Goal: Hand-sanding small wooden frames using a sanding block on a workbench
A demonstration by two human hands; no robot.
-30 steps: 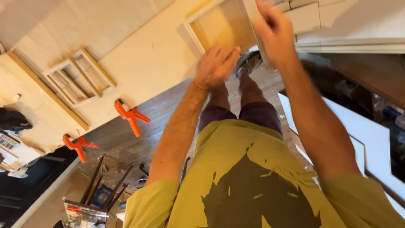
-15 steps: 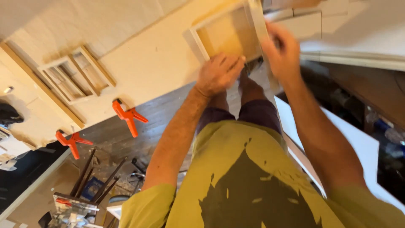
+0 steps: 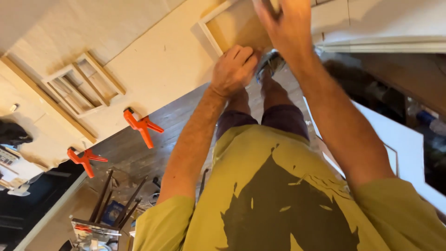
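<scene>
Head view looks straight down your chest to the tabletop point(image 3: 153, 69), a pale sheet of board that runs from nine o'clock up to twelve. Your left hand point(image 3: 234, 69) sits at about twelve o'clock, fingers curled and knuckles up, pressed down on the near corner of the small wooden frame point(image 3: 223, 28); it looks as though it pins the frame flat so that it cannot slide. Your right hand point(image 3: 285, 25) is just beyond it at one o'clock, over the frame's right side, blurred by motion; the fingers seem bent around something at the frame's edge, but you cannot tell from this picture what they pinch or whether they are closed. The frame itself lies flat at the board's near edge, its pale border around a tan panel, partly cut off by the top of the picture.

Well apart, at ten o'clock, a second frame with slats point(image 3: 81, 83) rests on the board. Two orange spring clamps point(image 3: 141, 125) point(image 3: 83, 158) bite the board's near edge at nine o'clock, probably holding it to what lies beneath. A white panel point(image 3: 404, 148) leans at three o'clock.
</scene>
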